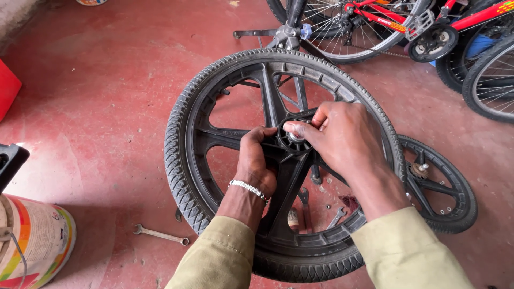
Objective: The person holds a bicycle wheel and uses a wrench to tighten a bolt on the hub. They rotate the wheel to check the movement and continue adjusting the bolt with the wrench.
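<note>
A black plastic spoked bicycle wheel (187,160) with a knobbly tyre stands tilted in front of me over the red floor. My left hand (256,160), with a beaded bracelet on the wrist, grips the spoke beside the hub. My right hand (342,134) rests on the hub (296,136), thumb and fingers pinched around a small silver part at its centre. Both sleeves are olive green.
A smaller black wheel (447,187) lies flat on the floor at right. A spanner (160,234) lies at lower left, with more small tools and nuts (321,206) under the wheel. A paint tin (37,241) stands at left. Red bicycles (407,21) lean at the top right.
</note>
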